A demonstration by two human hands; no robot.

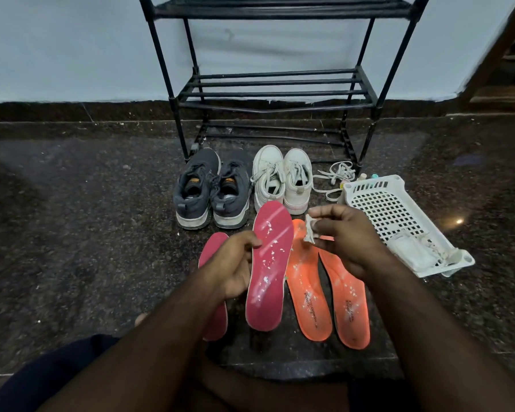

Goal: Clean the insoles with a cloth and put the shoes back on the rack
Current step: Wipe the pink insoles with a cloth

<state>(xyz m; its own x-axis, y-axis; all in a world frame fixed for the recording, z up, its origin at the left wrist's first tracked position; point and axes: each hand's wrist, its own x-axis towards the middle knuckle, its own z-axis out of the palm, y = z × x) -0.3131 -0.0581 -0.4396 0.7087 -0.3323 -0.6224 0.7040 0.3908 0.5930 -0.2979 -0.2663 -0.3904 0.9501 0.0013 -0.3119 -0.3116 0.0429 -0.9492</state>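
My left hand (pixel 231 264) grips a pink insole (pixel 270 263) by its left edge and holds it up above the floor; white specks dot its surface. My right hand (pixel 344 234) pinches a small crumpled whitish cloth (pixel 310 230) just right of that insole's toe end. A second pink insole (pixel 211 251) lies on the floor, partly hidden under my left hand. Two orange insoles (pixel 308 292) lie side by side to the right. A grey pair of shoes (pixel 211 194) and a white pair of shoes (pixel 283 181) stand in front of the black rack (pixel 277 84).
A white plastic basket (pixel 381 203) lies tilted at the right with cloths (pixel 414 254) in it. Loose white laces (pixel 336 176) trail on the dark granite floor beside the white shoes. Small bottles peek out behind the basket. The rack shelves hold nothing.
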